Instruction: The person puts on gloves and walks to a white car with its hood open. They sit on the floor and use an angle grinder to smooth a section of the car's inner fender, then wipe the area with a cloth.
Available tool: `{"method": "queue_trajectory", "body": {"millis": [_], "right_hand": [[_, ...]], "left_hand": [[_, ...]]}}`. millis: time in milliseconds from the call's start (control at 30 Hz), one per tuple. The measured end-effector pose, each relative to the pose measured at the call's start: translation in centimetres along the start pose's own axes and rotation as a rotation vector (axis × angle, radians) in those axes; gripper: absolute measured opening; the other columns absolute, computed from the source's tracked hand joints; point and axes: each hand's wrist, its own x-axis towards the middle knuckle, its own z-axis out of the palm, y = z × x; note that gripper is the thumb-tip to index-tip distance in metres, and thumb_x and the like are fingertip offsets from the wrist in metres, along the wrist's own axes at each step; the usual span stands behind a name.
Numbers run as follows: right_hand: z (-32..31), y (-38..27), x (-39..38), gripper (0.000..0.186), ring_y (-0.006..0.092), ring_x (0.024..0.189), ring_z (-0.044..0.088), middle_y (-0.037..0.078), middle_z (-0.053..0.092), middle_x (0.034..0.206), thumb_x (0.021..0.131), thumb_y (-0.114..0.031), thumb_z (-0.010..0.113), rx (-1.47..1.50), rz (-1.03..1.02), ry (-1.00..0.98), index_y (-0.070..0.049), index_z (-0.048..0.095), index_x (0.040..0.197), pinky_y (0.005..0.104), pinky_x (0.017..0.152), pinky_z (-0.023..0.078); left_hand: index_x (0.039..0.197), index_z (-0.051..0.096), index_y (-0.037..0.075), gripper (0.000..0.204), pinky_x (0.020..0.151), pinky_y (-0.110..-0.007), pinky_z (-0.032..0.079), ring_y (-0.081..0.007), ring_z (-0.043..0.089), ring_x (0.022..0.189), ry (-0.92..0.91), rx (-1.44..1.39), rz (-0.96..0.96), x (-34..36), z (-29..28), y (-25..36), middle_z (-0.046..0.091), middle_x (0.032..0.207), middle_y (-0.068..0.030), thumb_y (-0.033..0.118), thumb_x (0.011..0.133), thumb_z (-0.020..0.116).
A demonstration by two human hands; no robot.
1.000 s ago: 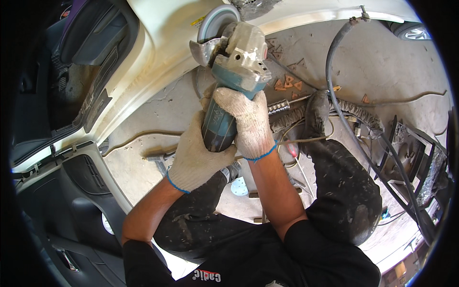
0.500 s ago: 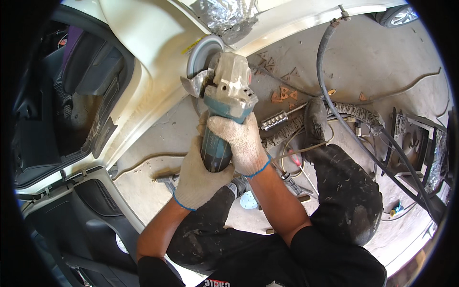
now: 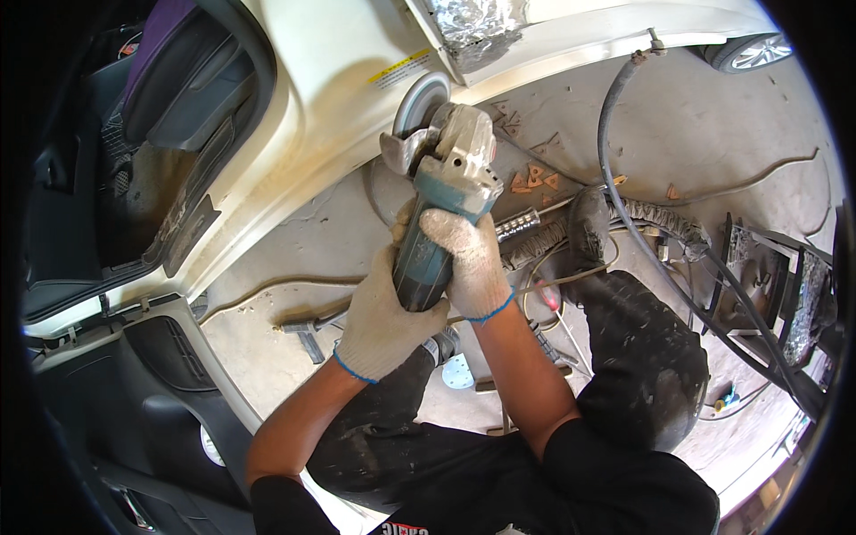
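My left hand (image 3: 383, 325) and my right hand (image 3: 468, 259), both in white knitted gloves with blue cuffs, are wrapped round the body of a teal and silver angle grinder (image 3: 455, 183). The left one grips the rear part, the right one lies higher, below the gear head. A grey disc (image 3: 415, 102), partly hidden by the metal guard, faces the cream car body (image 3: 330, 62) beside a yellow label (image 3: 399, 65). I cannot tell whether disc and body touch. Crumpled silver foil (image 3: 473, 27) covers a patch of the body above the grinder.
An open car door (image 3: 134, 383) is at lower left, the dark interior (image 3: 134, 178) upper left. Hoses (image 3: 620, 205), orange triangular pieces (image 3: 535, 178), a metal tool (image 3: 308, 334) and a black frame (image 3: 767, 276) lie on the concrete floor (image 3: 678, 116). My legs are bent below.
The grinder and both gloved hands have shifted down and to the right in the picture. More of the foil and label now shows above them. The grip looks the same.
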Motion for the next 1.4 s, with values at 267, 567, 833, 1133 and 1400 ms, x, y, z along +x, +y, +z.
{"method": "queue_trajectory", "body": {"millis": [267, 567, 833, 1133, 1400], "right_hand": [[-0.1, -0.3, 1.1, 0.044, 0.0207, 0.079, 0.066, 0.013, 0.066, 0.091, 0.08, -0.024, 0.071, 0.017, -0.005, 0.012, 0.003, 0.058, 0.113, 0.0332, 0.072, 0.056], [0.3, -0.8, 1.5, 0.041, 0.0192, 0.077, 0.066, 0.012, 0.066, 0.09, 0.082, -0.022, 0.07, -0.014, -0.033, 0.007, 0.002, 0.058, 0.112, 0.0322, 0.07, 0.055], [0.4, -1.1, 1.5, 0.04, 0.0184, 0.076, 0.065, 0.011, 0.066, 0.088, 0.081, -0.021, 0.07, 0.0, 0.005, 0.011, 0.002, 0.059, 0.111, 0.0317, 0.069, 0.055], [0.6, -1.2, 0.0, 0.041, 0.0198, 0.08, 0.066, 0.01, 0.065, 0.092, 0.08, -0.019, 0.069, 0.02, 0.006, 0.049, 0.001, 0.058, 0.114, 0.0331, 0.073, 0.056], [2.7, -4.6, -4.2, 0.034, 0.017, 0.074, 0.063, 0.008, 0.065, 0.085, 0.078, -0.012, 0.072, -0.182, -0.328, 0.042, 0.002, 0.061, 0.107, 0.0312, 0.071, 0.053]], "left_hand": [[0.12, 0.045, -0.003, 0.063, 0.083, -0.039, 0.051, -0.0294, 0.066, 0.093, 0.005, -0.002, -0.01, 1.1, -0.3, 0.8, 0.064, 0.101, -0.021, 0.02, 0.072, 0.077], [0.119, 0.046, -0.003, 0.061, 0.081, -0.038, 0.052, -0.0256, 0.066, 0.09, 0.031, -0.044, 0.039, 1.5, -0.1, 1.2, 0.064, 0.099, -0.0182, 0.016, 0.071, 0.078], [0.118, 0.045, -0.003, 0.06, 0.082, -0.037, 0.051, -0.0252, 0.065, 0.091, -0.004, -0.045, -0.014, 1.5, -0.4, 1.2, 0.063, 0.1, -0.0179, 0.016, 0.071, 0.077], [0.119, 0.046, -0.003, 0.061, 0.084, -0.038, 0.05, -0.0269, 0.064, 0.094, 0.009, -0.027, 0.08, 0.4, -0.5, 0.8, 0.062, 0.103, -0.0189, 0.017, 0.071, 0.077], [0.135, 0.039, 0.003, 0.077, 0.084, -0.043, 0.052, -0.0406, 0.064, 0.102, 0.124, -0.02, 0.505, -3.4, -0.5, 1.0, 0.063, 0.111, -0.0257, 0.022, 0.072, 0.08]]}}
